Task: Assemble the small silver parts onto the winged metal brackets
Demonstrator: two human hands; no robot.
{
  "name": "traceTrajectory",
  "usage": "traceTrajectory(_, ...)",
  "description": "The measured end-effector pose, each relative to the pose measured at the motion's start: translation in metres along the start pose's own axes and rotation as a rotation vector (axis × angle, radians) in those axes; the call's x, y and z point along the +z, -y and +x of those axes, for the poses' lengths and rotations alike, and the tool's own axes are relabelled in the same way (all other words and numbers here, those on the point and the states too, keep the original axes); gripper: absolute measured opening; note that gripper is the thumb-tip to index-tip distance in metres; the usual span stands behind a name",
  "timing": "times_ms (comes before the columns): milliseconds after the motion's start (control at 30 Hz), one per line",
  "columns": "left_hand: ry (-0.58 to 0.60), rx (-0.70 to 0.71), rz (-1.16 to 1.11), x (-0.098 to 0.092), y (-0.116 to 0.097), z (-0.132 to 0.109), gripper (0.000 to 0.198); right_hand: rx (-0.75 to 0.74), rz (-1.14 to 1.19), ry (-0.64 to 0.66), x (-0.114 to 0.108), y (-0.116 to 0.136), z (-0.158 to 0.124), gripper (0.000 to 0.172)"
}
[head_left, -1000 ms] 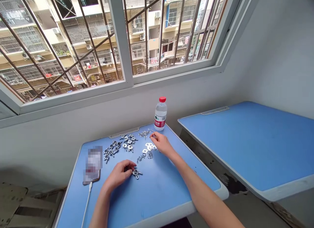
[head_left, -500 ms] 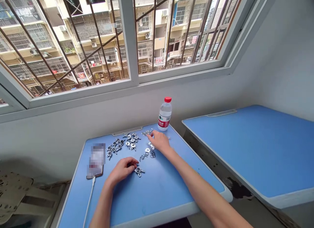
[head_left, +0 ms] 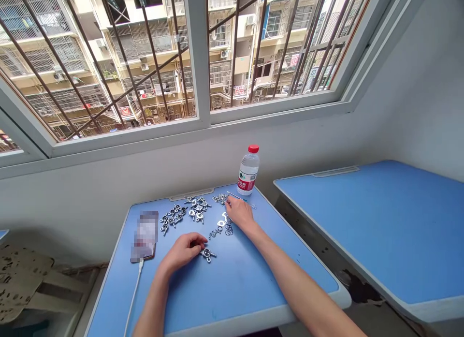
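Note:
On the blue desk, my left hand (head_left: 185,250) is curled, thumb and fingertips at the edge of a small silver metal part (head_left: 207,253) with a dark round centre, a side stem and a ring-shaped lug. My right hand (head_left: 239,214) has its fingers drawn together at the right side of a pile of tiny metal pieces (head_left: 219,198); whatever is between its fingertips is hidden. A thin blue-and-clear rod (head_left: 236,197) lies just beyond it. Below that hand are flat silver plates (head_left: 221,223), black rings (head_left: 228,229) and small dark loose pieces (head_left: 213,234).
Several similar metal parts lie in two groups, one with dark centres (head_left: 173,217) and another lighter (head_left: 197,209). At the left is a phone (head_left: 145,236) with a white cable (head_left: 135,293). A water bottle (head_left: 248,171) stands at the back. A second desk (head_left: 369,221) is on the right.
My right hand has drawn slightly back and its fingers have come closer together, showing more of the rod. The left hand keeps its place on the metal part. The whole view has shifted slightly.

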State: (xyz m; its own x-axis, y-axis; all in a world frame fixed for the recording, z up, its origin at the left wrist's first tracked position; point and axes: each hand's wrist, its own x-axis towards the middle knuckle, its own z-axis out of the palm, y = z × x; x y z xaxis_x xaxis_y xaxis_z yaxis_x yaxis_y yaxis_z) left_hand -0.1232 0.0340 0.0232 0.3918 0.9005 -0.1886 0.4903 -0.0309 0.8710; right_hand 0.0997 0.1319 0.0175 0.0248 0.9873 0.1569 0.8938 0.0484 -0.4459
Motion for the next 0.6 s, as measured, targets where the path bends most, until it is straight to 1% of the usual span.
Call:
traceTrajectory(100,-0.008,0.000,-0.002,0.000,0.000,-0.001,0.030,-0.035,0.068,0.005,-0.008,-0.005,-0.002,0.020)
traceTrajectory(167,-0.018,-0.001,-0.002,0.000,0.001,-0.001,0.029,-0.091,0.132,0.039,-0.013,-0.008,-0.005,0.021)
traceTrajectory(267,-0.036,0.001,0.000,0.000,0.003,-0.001,0.029,-0.253,0.249,0.182,-0.017,-0.006,-0.014,0.018)
traceTrajectory(367,-0.050,0.008,0.005,0.000,0.005,0.000,0.029,-0.429,0.346,0.375,-0.018,0.002,-0.029,0.013)
traceTrajectory(433,-0.048,0.017,0.009,0.000,0.005,0.001,0.029,-0.524,0.384,0.475,-0.019,0.009,-0.040,0.014)
traceTrajectory(500,-0.041,0.025,0.013,-0.001,0.005,0.000,0.028,-0.595,0.391,0.540,-0.020,0.014,-0.047,0.017)
traceTrajectory(600,-0.036,0.031,0.020,-0.001,0.004,-0.001,0.029,-0.659,0.363,0.585,-0.024,0.019,-0.053,0.021)
